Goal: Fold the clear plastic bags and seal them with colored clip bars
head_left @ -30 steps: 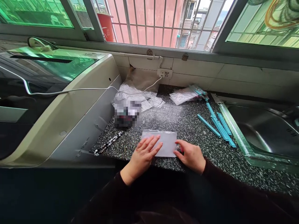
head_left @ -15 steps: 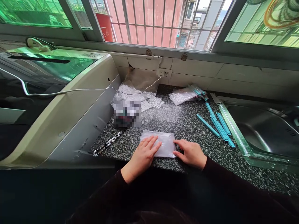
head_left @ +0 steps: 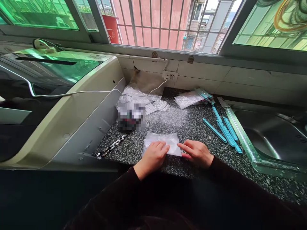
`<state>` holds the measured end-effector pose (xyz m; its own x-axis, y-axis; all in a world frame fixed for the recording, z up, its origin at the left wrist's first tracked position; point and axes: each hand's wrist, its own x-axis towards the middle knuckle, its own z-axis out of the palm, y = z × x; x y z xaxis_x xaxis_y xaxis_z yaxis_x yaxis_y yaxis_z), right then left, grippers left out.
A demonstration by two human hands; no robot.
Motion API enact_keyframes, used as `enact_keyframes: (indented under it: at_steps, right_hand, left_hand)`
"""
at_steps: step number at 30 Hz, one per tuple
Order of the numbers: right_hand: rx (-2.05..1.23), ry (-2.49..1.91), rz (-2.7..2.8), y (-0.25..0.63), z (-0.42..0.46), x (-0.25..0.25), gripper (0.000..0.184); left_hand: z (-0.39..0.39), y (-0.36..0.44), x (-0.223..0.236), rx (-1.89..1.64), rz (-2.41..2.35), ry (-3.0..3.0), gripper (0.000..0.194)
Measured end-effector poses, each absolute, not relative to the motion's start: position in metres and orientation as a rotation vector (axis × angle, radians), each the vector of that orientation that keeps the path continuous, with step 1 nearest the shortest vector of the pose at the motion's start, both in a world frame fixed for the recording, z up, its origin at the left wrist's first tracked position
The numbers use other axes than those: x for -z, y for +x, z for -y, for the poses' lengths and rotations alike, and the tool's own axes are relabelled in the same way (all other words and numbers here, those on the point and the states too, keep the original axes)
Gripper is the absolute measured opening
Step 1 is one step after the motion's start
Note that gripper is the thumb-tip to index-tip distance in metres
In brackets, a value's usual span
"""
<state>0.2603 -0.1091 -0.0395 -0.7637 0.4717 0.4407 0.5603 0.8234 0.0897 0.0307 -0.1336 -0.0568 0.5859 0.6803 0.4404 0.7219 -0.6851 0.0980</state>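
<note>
Well, both hands are down at one plastic bag

Right at the near edge of the counter (head_left: 129, 150), the bag (head_left: 172, 140) lies flat, whitish and slightly creased, with the two hands at it. The left hand (head_left: 153, 156) rests palm down over its lower part, fingers extended and lying close together. The right hand (head_left: 198, 153) is by the right edge, its index finger reaching the bag and its thumb lower, near the corner; whether the two are pinching the plastic, I can't tell from where I stand.

Over to the left, a beaded strand (head_left: 111, 147), black and white, lies slantwise near the grey side of a bulky machine (head_left: 105, 76). Beyond the strand sits something pixelated (head_left: 131, 118), so I can't make out what it is. Behind that, a loose heap of clear packets (head_left: 137, 95) spreads towards the wall, where a white cable (head_left: 96, 92) runs across from the socket (head_left: 169, 76).

Further back on the right there's a smaller pile of packets (head_left: 188, 99), with turquoise pieces at its right end. Nearer, several turquoise strips (head_left: 224, 132) lie together, some overlapping, one a little apart on the left. They're just beside the metal sink (head_left: 266, 134). Past it all, the window has bars (head_left: 160, 28) across it.
</note>
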Motion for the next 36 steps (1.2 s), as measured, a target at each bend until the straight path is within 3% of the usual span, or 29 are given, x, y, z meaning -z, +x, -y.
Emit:
enact_keyframes:
  at_steps: [9, 15, 21, 26, 36]
  right_hand:
    - [-0.014, -0.837, 2.354, 0.248, 0.092, -0.005, 0.011]
    - [-0.282, -0.858, 2.271, 0.254, 0.084, -0.046, 0.011]
    - [-0.904, -1.105, 1.668, 0.263, 0.077, -0.033, 0.027]
    - [-1.141, -1.272, 1.483, 0.263, 0.066, -0.015, 0.039]
    - [-1.247, -1.345, 1.506, 0.252, 0.061, 0.001, 0.038]
  left_hand:
    - [0.123, 0.019, 0.012, 1.421, 1.268, -3.097, 0.025]
    - [0.093, 0.039, -0.019, 1.749, 1.699, -3.144, 0.034]
    - [0.06, 0.072, -0.014, 2.607, 2.099, -3.121, 0.042]
    - [0.035, 0.077, 0.003, 2.518, 2.131, -3.115, 0.043]
    - [0.03, 0.07, 0.025, 2.35, 2.349, -2.808, 0.043]
